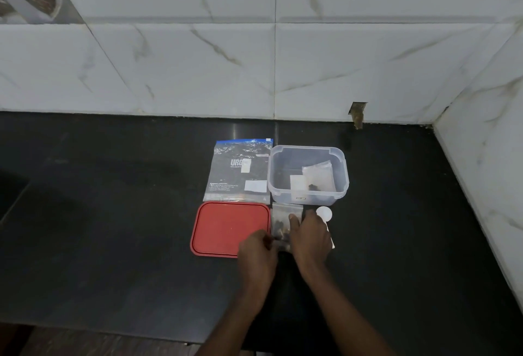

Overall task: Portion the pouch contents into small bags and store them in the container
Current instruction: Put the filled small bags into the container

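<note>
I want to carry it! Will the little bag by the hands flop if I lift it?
Probably floppy: the bag is thin clear plastic and looks crinkled. Likely light, holding only a few dark bits. It may sag toward them, so grip near the top.
</note>
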